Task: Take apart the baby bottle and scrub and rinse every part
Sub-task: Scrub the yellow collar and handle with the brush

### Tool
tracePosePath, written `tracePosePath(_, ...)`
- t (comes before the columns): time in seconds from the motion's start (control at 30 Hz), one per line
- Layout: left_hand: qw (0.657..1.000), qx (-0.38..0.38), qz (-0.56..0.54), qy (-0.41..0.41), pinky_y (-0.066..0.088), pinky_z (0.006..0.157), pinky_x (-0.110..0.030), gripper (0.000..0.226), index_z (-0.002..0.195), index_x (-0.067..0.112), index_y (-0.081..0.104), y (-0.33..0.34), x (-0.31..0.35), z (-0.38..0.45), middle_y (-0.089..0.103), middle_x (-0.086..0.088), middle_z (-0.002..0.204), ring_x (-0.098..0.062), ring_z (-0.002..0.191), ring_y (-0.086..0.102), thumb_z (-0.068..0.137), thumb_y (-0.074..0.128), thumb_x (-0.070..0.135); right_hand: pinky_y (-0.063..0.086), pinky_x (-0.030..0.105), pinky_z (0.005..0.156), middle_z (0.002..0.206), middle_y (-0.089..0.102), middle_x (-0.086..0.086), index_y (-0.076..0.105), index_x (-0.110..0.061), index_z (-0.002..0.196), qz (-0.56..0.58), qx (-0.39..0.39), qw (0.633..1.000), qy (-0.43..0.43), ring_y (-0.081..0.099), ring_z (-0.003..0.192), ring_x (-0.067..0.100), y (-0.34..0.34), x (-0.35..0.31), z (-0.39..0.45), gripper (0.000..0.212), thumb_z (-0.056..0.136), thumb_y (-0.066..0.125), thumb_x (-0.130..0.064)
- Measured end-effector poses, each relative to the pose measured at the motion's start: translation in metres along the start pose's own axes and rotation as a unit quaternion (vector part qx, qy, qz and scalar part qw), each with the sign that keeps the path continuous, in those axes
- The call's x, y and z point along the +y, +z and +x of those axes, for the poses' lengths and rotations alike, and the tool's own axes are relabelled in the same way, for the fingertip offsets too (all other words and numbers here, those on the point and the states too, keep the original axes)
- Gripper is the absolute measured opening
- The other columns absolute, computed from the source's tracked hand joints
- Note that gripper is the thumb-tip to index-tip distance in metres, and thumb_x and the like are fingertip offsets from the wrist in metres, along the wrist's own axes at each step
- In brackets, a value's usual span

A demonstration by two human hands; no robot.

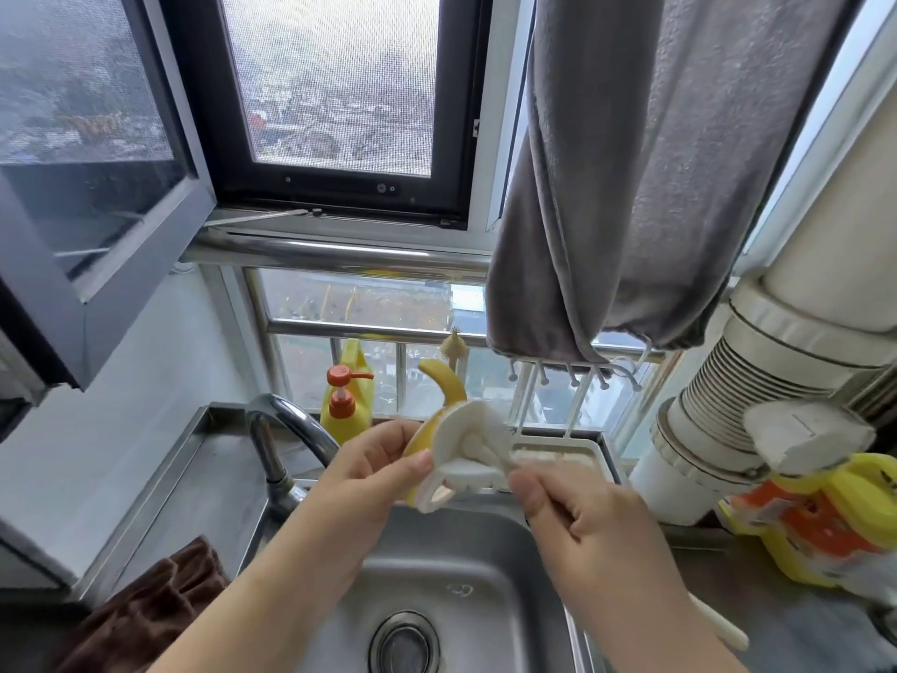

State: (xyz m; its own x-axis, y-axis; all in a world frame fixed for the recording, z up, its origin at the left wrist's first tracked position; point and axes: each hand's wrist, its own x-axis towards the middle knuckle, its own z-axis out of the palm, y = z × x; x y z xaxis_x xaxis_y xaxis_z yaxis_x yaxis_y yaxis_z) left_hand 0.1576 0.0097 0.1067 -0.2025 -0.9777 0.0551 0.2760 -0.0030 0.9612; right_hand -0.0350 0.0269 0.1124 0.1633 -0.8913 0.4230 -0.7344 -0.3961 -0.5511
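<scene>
Both bare arms reach forward and up, side by side. The left hand [373, 466] is raised, its fingers curled and its thumb pressed on top, pinching what it holds. The right hand [577, 517] is just beside it, a bit lower, its fingers curled into a fist around a thin handle, thumb pointing up

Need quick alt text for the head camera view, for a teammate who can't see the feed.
Over a steel sink, the left hand holds a yellow-and-white bottle part while the right hand grips a brush handle and works its head against the part. Behind stand the faucet, a yellow pump bottle and a window with a hanging grey towel.
</scene>
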Motion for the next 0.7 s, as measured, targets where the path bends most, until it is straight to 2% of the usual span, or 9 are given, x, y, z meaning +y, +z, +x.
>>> tracePosePath(0.1, 0.999, -0.003, 0.054, 0.001, 0.046, 0.071, -0.018, 0.028, 0.097, 0.014, 0.071, 0.003, -0.003, -0.001, 0.068, -0.009, 0.08, -0.014, 0.076, 0.061, 0.078, 0.065, 0.034, 0.04, 0.026, 0.048, 0.058, 0.052, -0.023, 0.051, -0.046, 0.109, -0.026, 0.017, 0.999, 0.019, 0.05, 0.058, 0.006, -0.005, 0.0, 0.005, 0.038, 0.084, 0.029, -0.065)
tracePosePath(0.17, 0.991, -0.03, 0.13, 0.013, 0.043, 0.076, -0.023, 0.031, 0.096, 0.024, 0.07, 0.005, -0.006, -0.003, 0.067, -0.004, 0.075, -0.013, 0.076, 0.06, 0.074, 0.063, 0.045, 0.035, 0.025, 0.047, 0.056, 0.052, -0.018, 0.064, -0.036, 0.096, -0.047, 0.043, 0.998, 0.021, 0.049, 0.057, 0.01, -0.011, -0.003, 0.017, 0.036, 0.088, 0.037, -0.059)
tracePosePath(0.23, 0.986, -0.059, 0.156, 0.021, 0.043, 0.078, -0.024, 0.032, 0.096, 0.025, 0.069, 0.01, -0.008, -0.005, 0.067, -0.002, 0.072, -0.012, 0.076, 0.061, 0.074, 0.06, 0.047, 0.037, 0.027, 0.048, 0.054, 0.053, -0.012, 0.068, -0.03, 0.09, -0.053, 0.05, 0.997, 0.034, 0.052, 0.058, 0.016, -0.018, -0.006, 0.033, 0.035, 0.093, 0.039, -0.05)
tracePosePath(0.3, 0.99, -0.047, 0.126, 0.034, 0.044, 0.075, -0.017, 0.034, 0.095, 0.018, 0.071, 0.011, -0.007, -0.005, 0.067, -0.002, 0.071, -0.011, 0.073, 0.063, 0.073, 0.063, 0.043, 0.037, 0.028, 0.049, 0.049, 0.05, -0.012, 0.068, -0.029, 0.089, -0.06, 0.038, 0.997, 0.034, 0.049, 0.056, 0.012, -0.026, -0.005, 0.041, 0.032, 0.094, 0.043, -0.047)
tracePosePath(0.37, 0.994, -0.014, 0.103, 0.042, 0.045, 0.072, -0.012, 0.031, 0.094, 0.013, 0.071, 0.007, -0.004, -0.004, 0.067, -0.004, 0.069, -0.011, 0.071, 0.062, 0.074, 0.066, 0.036, 0.028, 0.022, 0.046, 0.049, 0.05, -0.018, 0.065, -0.033, 0.09, -0.079, 0.013, 0.996, 0.024, 0.042, 0.048, 0.006, -0.03, -0.004, 0.032, 0.031, 0.093, 0.041, -0.052)
tracePosePath(0.43, 0.995, -0.002, 0.096, 0.037, 0.045, 0.073, -0.013, 0.027, 0.093, 0.015, 0.072, 0.002, -0.002, -0.004, 0.067, -0.008, 0.07, -0.013, 0.072, 0.062, 0.075, 0.066, 0.034, 0.023, 0.019, 0.045, 0.057, 0.05, -0.031, 0.06, -0.037, 0.094, -0.084, -0.019, 0.996, 0.03, 0.039, 0.045, 0.002, -0.03, -0.004, 0.019, 0.029, 0.091, 0.038, -0.055)
tracePosePath(0.47, 0.994, -0.008, 0.103, 0.034, 0.045, 0.076, -0.016, 0.029, 0.094, 0.017, 0.072, 0.0, -0.003, -0.003, 0.067, -0.01, 0.072, -0.014, 0.075, 0.062, 0.074, 0.065, 0.038, 0.024, 0.02, 0.045, 0.057, 0.049, -0.032, 0.059, -0.037, 0.093, -0.076, -0.02, 0.996, 0.033, 0.038, 0.045, 0.002, -0.029, -0.001, 0.018, 0.03, 0.091, 0.037, -0.056)
tracePosePath(0.57, 0.997, -0.003, 0.071, 0.023, 0.042, 0.081, -0.028, 0.037, 0.096, 0.017, 0.07, 0.002, -0.007, 0.001, 0.069, -0.013, 0.082, -0.018, 0.082, 0.062, 0.07, 0.065, 0.043, 0.028, 0.023, 0.047, 0.054, 0.049, -0.027, 0.064, -0.033, 0.088, -0.031, 0.004, 0.998, 0.049, 0.037, 0.048, 0.005, -0.02, 0.001, 0.027, 0.037, 0.092, 0.035, -0.057)
tracePosePath(0.7, 0.999, 0.018, -0.007, 0.038, 0.044, 0.083, -0.026, 0.041, 0.094, 0.004, 0.066, 0.0, -0.005, 0.006, 0.067, -0.016, 0.09, -0.022, 0.086, 0.062, 0.068, 0.069, 0.035, 0.038, 0.028, 0.05, 0.056, 0.053, -0.017, 0.058, -0.039, 0.093, -0.056, -0.008, 0.998, 0.013, 0.049, 0.057, 0.007, -0.014, -0.008, 0.02, 0.032, 0.09, 0.033, -0.058)
